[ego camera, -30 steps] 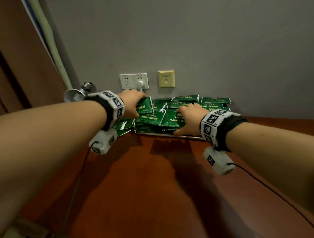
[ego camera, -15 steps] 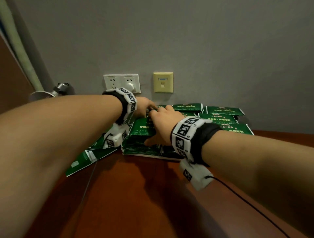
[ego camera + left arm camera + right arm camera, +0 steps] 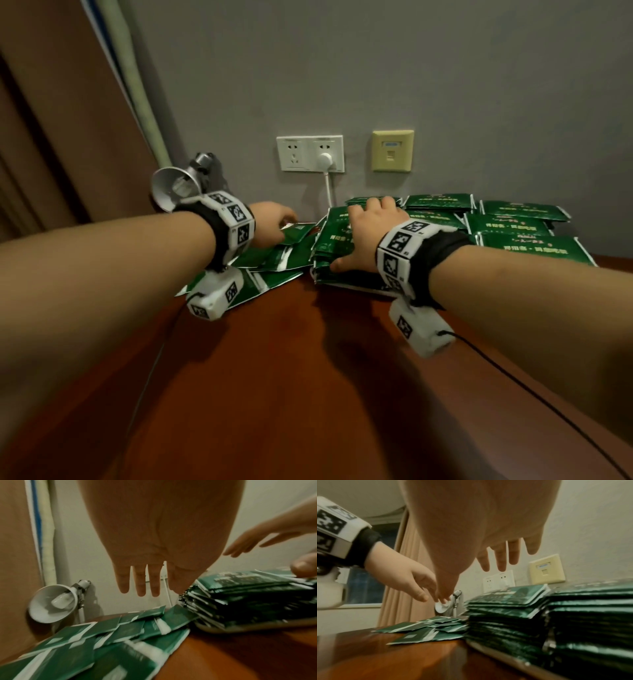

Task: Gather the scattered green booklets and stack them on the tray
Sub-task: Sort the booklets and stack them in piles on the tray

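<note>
While the right hand [image 3: 371,236] now lies spread on the stack [image 3: 342,246] on the tray [image 3: 496,654], the left hand [image 3: 270,222] has moved off it, fingers straight and empty, over loose booklets [image 3: 274,257] left of the tray, so gathering continues.

Pale printed characters on the covers of the stacked green booklets [image 3: 529,246], in short lines across each cover, too blurred and small to read. Black-and-white square marker patterns on the left wristband [image 3: 236,222] and the right wristband [image 3: 399,248], likewise on the small white boxes hung beneath them; patterns only, no letters or digits legible. Nothing readable on the wall sockets [image 3: 310,153] or the beige wall plate [image 3: 392,150].
</note>
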A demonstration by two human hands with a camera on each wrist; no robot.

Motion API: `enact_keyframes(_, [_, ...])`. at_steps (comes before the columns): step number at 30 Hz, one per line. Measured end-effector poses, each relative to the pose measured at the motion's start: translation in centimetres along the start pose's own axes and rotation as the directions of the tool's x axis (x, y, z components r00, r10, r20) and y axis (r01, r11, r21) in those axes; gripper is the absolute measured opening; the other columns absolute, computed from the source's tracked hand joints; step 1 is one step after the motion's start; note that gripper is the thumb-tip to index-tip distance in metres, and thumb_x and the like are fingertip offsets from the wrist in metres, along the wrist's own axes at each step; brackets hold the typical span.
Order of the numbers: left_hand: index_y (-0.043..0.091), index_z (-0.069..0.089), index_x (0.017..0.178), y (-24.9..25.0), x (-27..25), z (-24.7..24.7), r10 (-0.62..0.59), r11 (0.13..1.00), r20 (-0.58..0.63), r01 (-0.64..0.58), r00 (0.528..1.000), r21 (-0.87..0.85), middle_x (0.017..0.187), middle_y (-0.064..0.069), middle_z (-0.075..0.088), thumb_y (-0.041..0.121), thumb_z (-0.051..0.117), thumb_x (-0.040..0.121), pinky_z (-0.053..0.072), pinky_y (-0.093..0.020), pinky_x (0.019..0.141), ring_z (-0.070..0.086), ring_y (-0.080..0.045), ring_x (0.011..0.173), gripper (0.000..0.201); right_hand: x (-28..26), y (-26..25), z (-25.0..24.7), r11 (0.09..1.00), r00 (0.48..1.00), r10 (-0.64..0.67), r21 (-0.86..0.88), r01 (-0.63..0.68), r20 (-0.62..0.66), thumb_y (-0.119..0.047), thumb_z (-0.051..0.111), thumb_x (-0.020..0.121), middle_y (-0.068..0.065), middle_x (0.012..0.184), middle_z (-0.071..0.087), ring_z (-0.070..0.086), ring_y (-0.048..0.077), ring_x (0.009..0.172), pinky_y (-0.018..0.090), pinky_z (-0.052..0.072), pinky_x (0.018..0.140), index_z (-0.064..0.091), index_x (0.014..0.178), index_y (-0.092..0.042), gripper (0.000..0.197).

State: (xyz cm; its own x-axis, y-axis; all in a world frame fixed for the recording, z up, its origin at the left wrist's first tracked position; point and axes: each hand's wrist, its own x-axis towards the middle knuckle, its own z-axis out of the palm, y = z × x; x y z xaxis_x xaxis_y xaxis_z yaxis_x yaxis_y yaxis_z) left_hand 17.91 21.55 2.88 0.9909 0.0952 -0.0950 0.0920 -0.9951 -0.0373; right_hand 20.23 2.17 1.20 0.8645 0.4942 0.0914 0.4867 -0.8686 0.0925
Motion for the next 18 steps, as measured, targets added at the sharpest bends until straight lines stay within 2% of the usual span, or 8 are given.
enact_keyframes(3, [0.019, 0.045, 0.143, -0.9, -3.7, 2.1, -0.049, 0.998, 0.047, 0.048, 0.998, 0.032, 0.142, -0.007, 0.050, 0.006, 0.049, 0.091, 0.042, -0.030, 0.099, 0.051, -0.024, 0.126, 0.053, -3.2, -1.6, -0.4, 0.997, 0.995, -0.074, -0.003, 0.074, -0.071, -0.076, 0.060, 0.070, 0.012, 0.134, 0.043, 0.037, 0.034, 0.125, 0.046, 0.038, 0.104, 0.040, 0.137, -0.015, 0.093])
enact_keyframes(5, [0.018, 0.043, 0.144, -1.7, -6.3, 3.8, -0.094, 0.995, 0.102, 0.091, 0.990, 0.039, 0.145, -0.007, 0.046, 0.007, 0.048, 0.091, 0.042, -0.031, 0.103, 0.048, -0.025, 0.129, 0.055, -5.5, -3.3, -0.1, 0.988, 0.986, -0.153, 0.009, 0.154, -0.068, -0.069, 0.061, 0.075, 0.011, 0.134, 0.043, 0.036, 0.033, 0.126, 0.046, 0.040, 0.102, 0.039, 0.138, -0.015, 0.086])
enact_keyframes(7, [0.022, 0.042, 0.144, -2.4, -8.5, 5.5, -0.124, 0.992, 0.152, 0.119, 0.981, 0.045, 0.146, -0.010, 0.044, 0.011, 0.051, 0.090, 0.044, -0.037, 0.103, 0.050, -0.028, 0.127, 0.056, -7.6, -5.3, 0.7, 0.973, 0.973, -0.231, 0.012, 0.231, -0.022, -0.060, 0.061, 0.079, 0.009, 0.131, 0.043, 0.036, 0.031, 0.124, 0.045, 0.043, 0.097, 0.043, 0.135, -0.017, 0.073])
enact_keyframes(10, [0.024, 0.045, 0.140, -3.1, -11.6, 7.9, -0.172, 0.984, 0.202, 0.161, 0.964, 0.074, 0.144, -0.015, 0.036, 0.026, 0.055, 0.092, 0.045, -0.043, 0.102, 0.050, -0.034, 0.123, 0.050, -9.8, -8.4, 2.5, 0.950, 0.947, -0.299, -0.058, 0.307, 0.120, -0.047, 0.057, 0.085, 0.007, 0.127, 0.044, 0.036, 0.029, 0.120, 0.044, 0.042, 0.091, 0.052, 0.126, -0.018, 0.050])
enact_keyframes(13, [0.029, 0.031, 0.150, -3.4, -13.6, 10.3, -0.210, 0.977, 0.245, 0.194, 0.947, 0.088, 0.158, -0.014, 0.011, 0.046, 0.053, 0.093, 0.036, -0.042, 0.110, 0.037, -0.037, 0.136, 0.063, -10.4, -10.7, 3.6, 0.935, 0.920, -0.277, -0.143, 0.325, 0.276, -0.040, 0.058, 0.087, 0.006, 0.129, 0.041, 0.033, 0.028, 0.122, 0.040, 0.038, 0.091, 0.052, 0.129, -0.020, 0.046])
enact_keyframes(15, [0.030, 0.021, 0.154, -3.6, -13.8, 11.2, -0.224, 0.974, 0.247, 0.207, 0.943, 0.093, 0.161, -0.012, -0.005, 0.053, 0.050, 0.093, 0.030, -0.041, 0.115, 0.027, -0.037, 0.142, 0.071, -9.9, -11.8, 3.7, 0.932, 0.916, -0.248, -0.182, 0.314, 0.315, -0.040, 0.057, 0.089, 0.005, 0.134, 0.039, 0.031, 0.028, 0.125, 0.039, 0.036, 0.095, 0.050, 0.133, -0.020, 0.048])
enact_keyframes(18, [0.030, 0.023, 0.153, -4.2, -12.8, 11.1, -0.235, 0.969, 0.242, 0.206, 0.941, 0.140, 0.161, -0.012, -0.010, 0.059, 0.047, 0.092, 0.032, -0.044, 0.114, 0.028, -0.037, 0.142, 0.072, -8.2, -12.8, 3.6, 0.934, 0.925, -0.187, -0.232, 0.272, 0.330, -0.040, 0.055, 0.091, 0.007, 0.138, 0.038, 0.028, 0.031, 0.128, 0.043, 0.036, 0.101, 0.049, 0.136, -0.021, 0.049])
